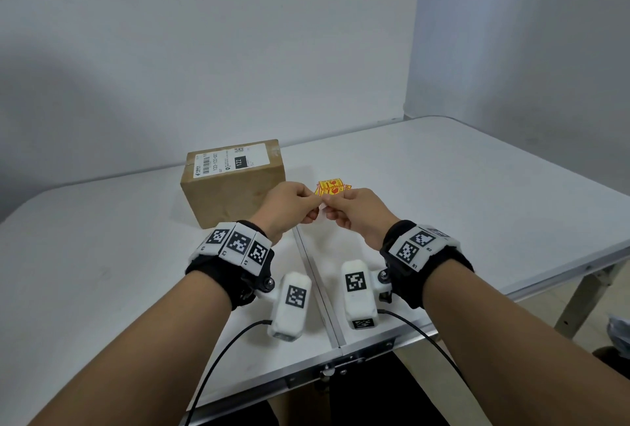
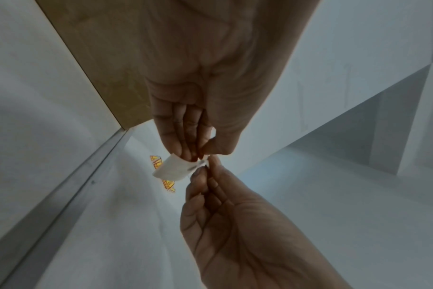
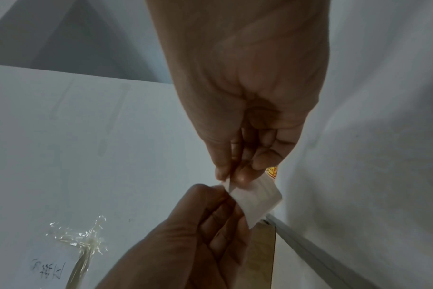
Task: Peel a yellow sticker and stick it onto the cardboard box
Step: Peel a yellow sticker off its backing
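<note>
A brown cardboard box (image 1: 231, 187) with a white shipping label stands on the white table (image 1: 443, 187), left of centre. Just right of it, both hands meet above the table. My left hand (image 1: 306, 202) pinches a small sticker sheet (image 2: 173, 168), whose white back faces the wrist cameras. My right hand (image 1: 335, 206) pinches that sheet's near corner (image 3: 229, 183) between thumb and fingertip. Whether the yellow face has lifted from the backing is hidden by the fingers. A few more yellow stickers (image 1: 332, 187) lie on the table right behind the hands.
A metal seam (image 1: 313, 272) runs along the table under the hands. The table's right edge (image 1: 562, 275) drops off above a folding leg. Crumpled clear tape (image 3: 87, 238) sticks to the tabletop near some handwriting. White walls stand close behind.
</note>
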### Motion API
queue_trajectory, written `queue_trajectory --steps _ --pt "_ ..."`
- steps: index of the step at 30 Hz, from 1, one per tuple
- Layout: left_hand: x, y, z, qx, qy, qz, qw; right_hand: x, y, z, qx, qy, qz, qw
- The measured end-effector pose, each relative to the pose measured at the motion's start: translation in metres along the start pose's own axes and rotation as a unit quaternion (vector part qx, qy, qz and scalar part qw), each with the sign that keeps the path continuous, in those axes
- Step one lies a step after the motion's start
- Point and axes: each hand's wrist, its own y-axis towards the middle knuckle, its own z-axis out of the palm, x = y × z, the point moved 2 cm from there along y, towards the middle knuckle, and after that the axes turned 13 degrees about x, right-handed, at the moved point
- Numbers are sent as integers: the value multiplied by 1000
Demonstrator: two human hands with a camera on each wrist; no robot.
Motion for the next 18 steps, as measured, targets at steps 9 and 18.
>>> queue_trajectory --steps 9,18 --pt "17 -1 -25 -46 -59 -34 997 -8 -5 -19 -51 95 9 994" --pt "-1 -1 -3 -20 16 17 1000 2 2 9 24 52 10 998"
